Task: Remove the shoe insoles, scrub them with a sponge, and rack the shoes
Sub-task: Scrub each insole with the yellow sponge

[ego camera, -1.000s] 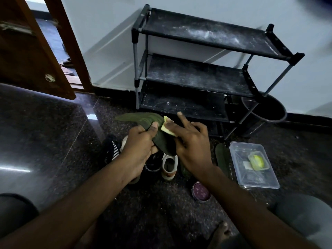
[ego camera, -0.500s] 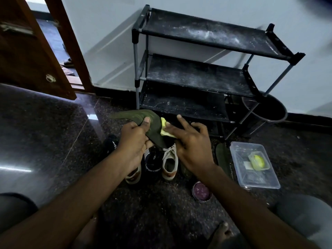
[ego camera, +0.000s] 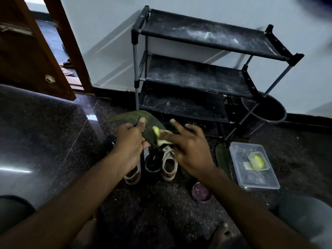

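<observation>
Insole (ego camera: pixel 150 123), dark green, is held up over the shoes in front of the rack, its toe end pointing left and its near end dipping toward me. I can read no brand on it. The only writing I find is white lettering inside the black shoe (ego camera: pixel 152 163) below, beside its white stripes, and it is too small and blurred for me to read.

My left hand (ego camera: pixel 129 141) grips the insole at its middle, thumb pressed flat on top and the other fingers curled beneath. My right hand (ego camera: pixel 188 150) holds the yellow sponge (ego camera: pixel 159 136) against the insole's upper face, just right of the left thumb; its fingers (ego camera: pixel 177 124) are motion-blurred, with 2 of them stretched out and spread toward the rack.

Directly under both hands, 2 beige shoes (ego camera: pixel 168 165) stand on the dark speckled floor (ego camera: pixel 45 133) with the black shoe between them, and another black shoe (ego camera: pixel 110 142) lies to the left. A second green insole (ego camera: pixel 222 157) lies on the floor just beside a clear plastic container (ego camera: pixel 260 184), which holds a yellow piece (ego camera: pixel 257 161). A small round tin (ego camera: pixel 201 192) with purple inside sits near my right wrist. The black shoe rack (ego camera: pixel 197 76), 3 dusty shelves, stands against the wall, a dark bucket (ego camera: pixel 269 114) at its right end and a wooden door (ego camera: pixel 27 51) at far left.
</observation>
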